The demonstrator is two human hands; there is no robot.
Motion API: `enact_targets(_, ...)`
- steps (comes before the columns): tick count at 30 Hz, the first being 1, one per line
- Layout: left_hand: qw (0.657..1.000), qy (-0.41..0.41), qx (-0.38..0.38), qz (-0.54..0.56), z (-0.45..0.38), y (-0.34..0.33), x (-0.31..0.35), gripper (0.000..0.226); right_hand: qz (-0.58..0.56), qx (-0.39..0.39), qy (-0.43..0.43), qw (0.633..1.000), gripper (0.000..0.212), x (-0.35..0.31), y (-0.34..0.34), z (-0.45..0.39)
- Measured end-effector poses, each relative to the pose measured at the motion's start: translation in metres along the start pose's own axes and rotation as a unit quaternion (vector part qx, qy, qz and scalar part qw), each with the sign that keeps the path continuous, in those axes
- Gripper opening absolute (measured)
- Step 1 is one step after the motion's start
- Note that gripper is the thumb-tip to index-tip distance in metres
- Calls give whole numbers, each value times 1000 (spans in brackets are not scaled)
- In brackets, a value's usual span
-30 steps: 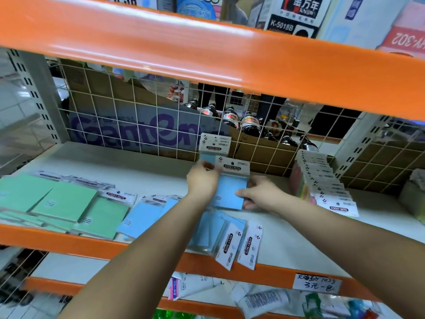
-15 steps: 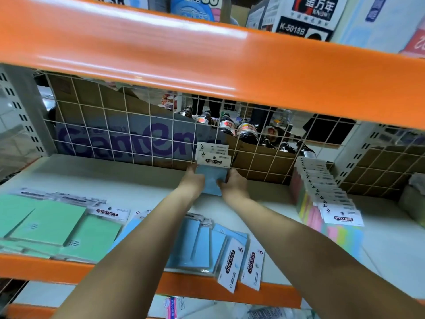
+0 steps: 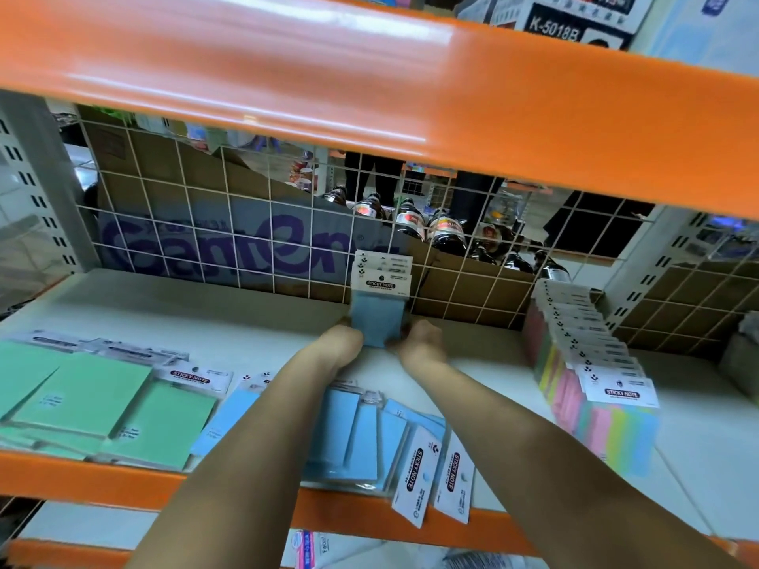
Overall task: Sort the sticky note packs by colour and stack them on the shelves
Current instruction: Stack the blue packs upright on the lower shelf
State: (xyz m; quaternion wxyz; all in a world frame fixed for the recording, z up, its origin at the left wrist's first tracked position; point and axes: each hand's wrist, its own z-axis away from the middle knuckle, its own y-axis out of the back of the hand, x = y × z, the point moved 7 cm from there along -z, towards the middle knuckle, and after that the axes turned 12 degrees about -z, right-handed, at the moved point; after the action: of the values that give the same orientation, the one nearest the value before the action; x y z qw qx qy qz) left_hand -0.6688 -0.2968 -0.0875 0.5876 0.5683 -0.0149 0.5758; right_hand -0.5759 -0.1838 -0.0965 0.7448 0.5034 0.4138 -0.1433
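A small upright stack of blue sticky note packs (image 3: 378, 318) is held at the back of the white shelf (image 3: 205, 318), standing on its lower edge with its white header cards (image 3: 382, 275) uppermost and resting against, or just in front of, the wire grid (image 3: 246, 223); which of the two cannot be told. The stack is flanked on both sides: the left hand (image 3: 341, 342) is pressed to its left edge and the right hand (image 3: 419, 342) to its right edge, so that the packs are squeezed between them. The fingers themselves are hidden behind the knuckles and the packs, and how they are curled cannot be told. The long axis of the stack is set vertically, slightly tilted back, and the packs lie directly ahead of both hands, neither being clearly nearer. More loose blue packs (image 3: 353, 437) are left lying flat near the front edge, beneath the forearms, with green packs (image 3: 90, 396) to their left and a row of multicoloured packs (image 3: 591, 363) standing well apart on the right. It is judged that the next blue pack must be fetched from the front, close to the body, and carried away from it to the rear stack.
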Motion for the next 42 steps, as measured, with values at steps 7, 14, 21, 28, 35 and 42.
enact_targets(7,1000,-17,-12,-5,6,3,5,38,11,-35,6,999,38,-1,-2,-3)
enact_targets(14,999,-19,0,-37,19,5,9,38,19,-48,-21,998,34,-4,0,0)
enact_targets(21,998,18,-4,-60,30,10,12,36,-6,-97,1,995,32,-4,12,14)
enact_targets(28,985,21,60,-161,49,32,8,29,64,-134,81,986,22,-12,29,50)
enact_targets(35,946,58,98,-304,88,63,-8,16,7,-200,107,974,24,-23,25,97)
enact_targets(42,935,99,18,-339,108,53,-31,25,-19,-275,24,961,37,-29,0,134)
